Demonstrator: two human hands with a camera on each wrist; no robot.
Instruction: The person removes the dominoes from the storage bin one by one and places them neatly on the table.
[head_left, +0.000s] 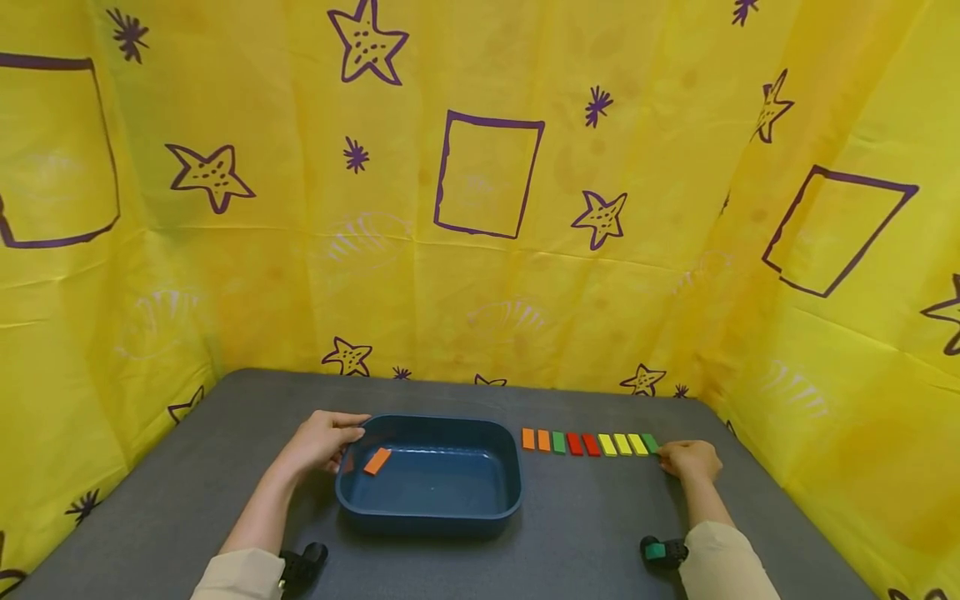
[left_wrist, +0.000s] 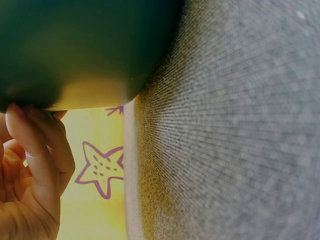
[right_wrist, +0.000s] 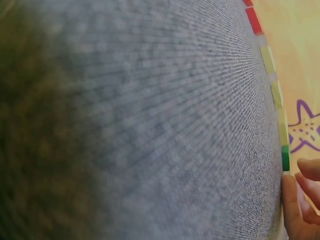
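While the left hand (head_left: 324, 442) rests curled against the upper left corner of the dark blue tray (head_left: 450, 510) at lower centre, gripping its rim, an orange block (head_left: 377, 461) lies inside near that corner. Right of the tray, a row of coloured blocks (head_left: 591, 443) runs across the grey surface (head_left: 585, 533). At its right end, the right hand (head_left: 692, 460) touches the green block (head_left: 649, 443) with its fingertips; whether it pinches it I cannot tell.

walls: yellow cloth (head_left: 480, 275), purple stars and squares; table (head_left: 577, 533): dark grey fabric; light: even
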